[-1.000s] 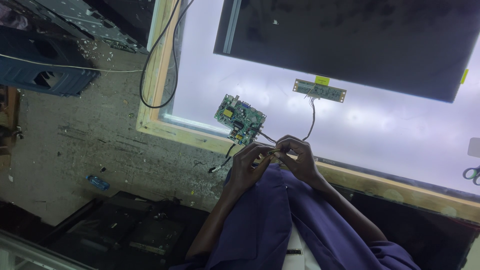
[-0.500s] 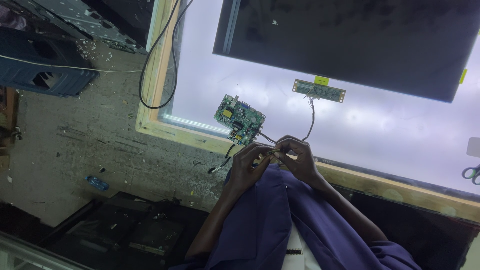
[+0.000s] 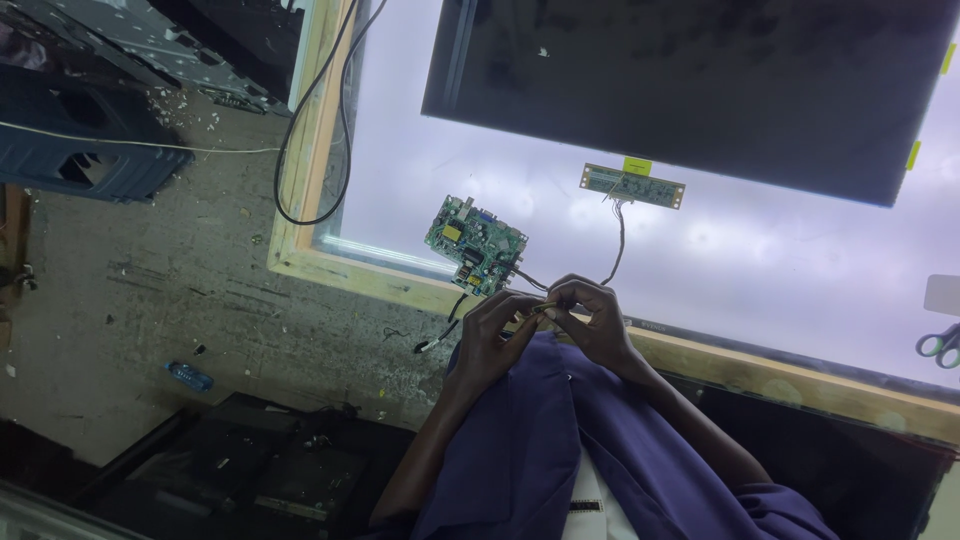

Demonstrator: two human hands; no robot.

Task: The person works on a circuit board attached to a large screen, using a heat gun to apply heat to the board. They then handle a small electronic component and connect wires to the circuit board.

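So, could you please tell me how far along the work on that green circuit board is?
Done: the green circuit board and narrow strip board lie on the lit panel, a cable joining them. In hand: both hands, left hand and right hand, pinch thin wires at the frame. Left: loose leads dangle unconnected.

Your hands (image 3: 545, 325) meet at centre; circuit board (image 3: 476, 245) at 10 o'clock, narrow board (image 3: 632, 185) at 1, scissors (image 3: 940, 345) at 3.

We see a wooden frame (image 3: 420, 290) around a smooth, glowing white panel (image 3: 760, 240), a matt dark screen sheet (image 3: 700, 80), a green circuit board (image 3: 475, 243), purple cloth sleeves (image 3: 560, 450), and a rough, dusty concrete floor (image 3: 150, 290).
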